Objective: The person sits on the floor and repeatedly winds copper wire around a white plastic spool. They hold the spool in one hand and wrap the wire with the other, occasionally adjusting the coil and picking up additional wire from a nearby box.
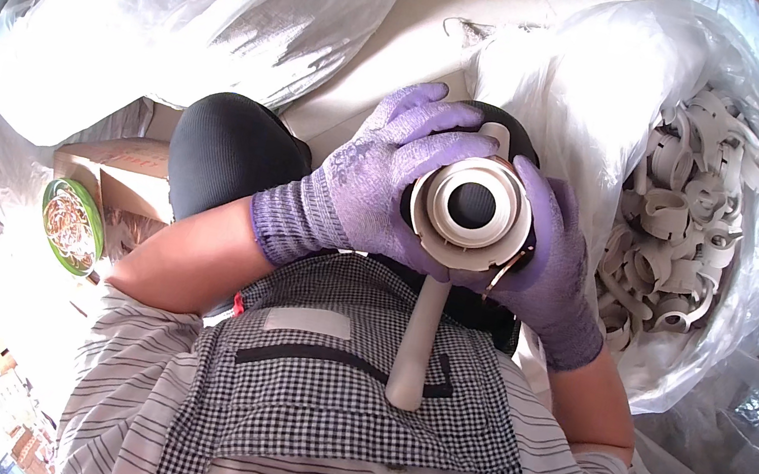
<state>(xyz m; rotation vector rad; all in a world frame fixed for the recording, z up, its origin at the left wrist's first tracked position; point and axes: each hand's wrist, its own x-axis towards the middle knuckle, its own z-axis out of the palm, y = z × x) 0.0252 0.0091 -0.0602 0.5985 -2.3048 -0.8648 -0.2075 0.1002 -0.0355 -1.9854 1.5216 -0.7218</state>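
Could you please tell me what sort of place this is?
Probably a workshop or factory work area, though I cannot be sure: a big clear plastic bag holds many loose pale parts, a green round container holds copper-coloured strands, and a cardboard box stands beside it.

At the centre of the frame, a purple-gloved left hand (379, 181) and a purple-gloved right hand (557, 268) grip a cream, ring-shaped plastic part (446, 251), its pale, rounded handle (418, 351) pointing toward the lower edge. At right, curved, off-white plastic pieces (667, 217) fill a clear plastic bag (719, 353); at left, a round, green-rimmed container (99, 240) holds tangled copper-coloured wire (68, 223).
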